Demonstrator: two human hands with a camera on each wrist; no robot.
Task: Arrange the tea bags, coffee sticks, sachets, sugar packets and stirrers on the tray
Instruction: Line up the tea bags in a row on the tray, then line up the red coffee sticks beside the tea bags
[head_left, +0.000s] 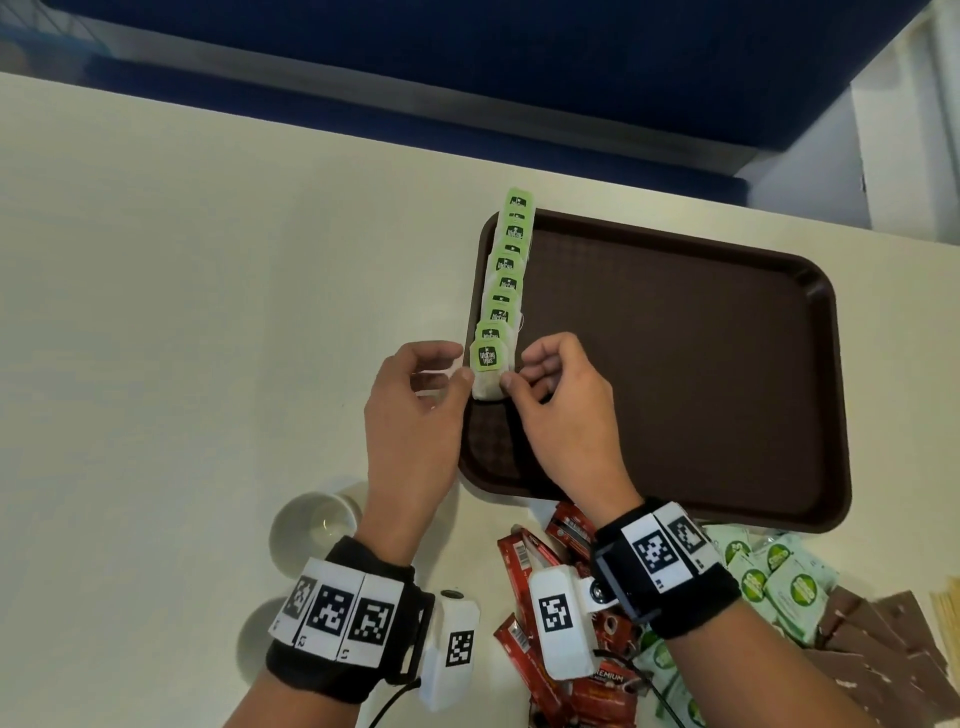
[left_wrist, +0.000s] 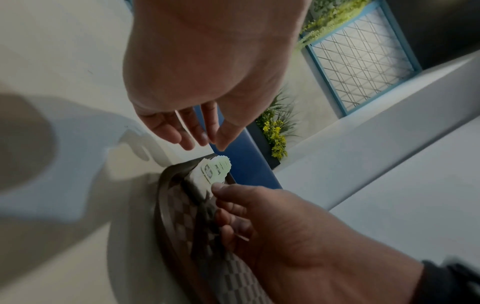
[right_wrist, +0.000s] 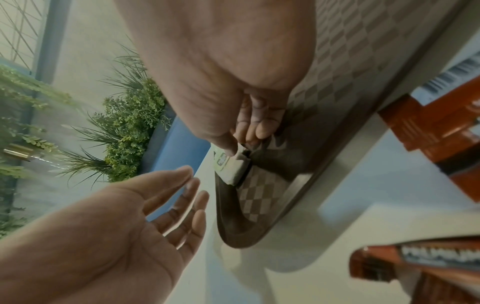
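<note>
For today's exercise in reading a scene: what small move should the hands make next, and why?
Probably the right hand lets go of the nearest tea bag: it already lies in the row along the tray edge, and the left hand is open beside it.

Tray (head_left: 675, 364) on table (head_left: 208, 312), right of centre. Tea bags (head_left: 506, 280) in overlapping row along tray's left edge, far end over rim. Coffee sticks (head_left: 530, 561) on table before tray; sachets (head_left: 784, 582) right of them; sugar packets (head_left: 883, 639), stirrers (head_left: 948, 613) farther right. Cup (head_left: 311, 525) left of sticks.
</note>
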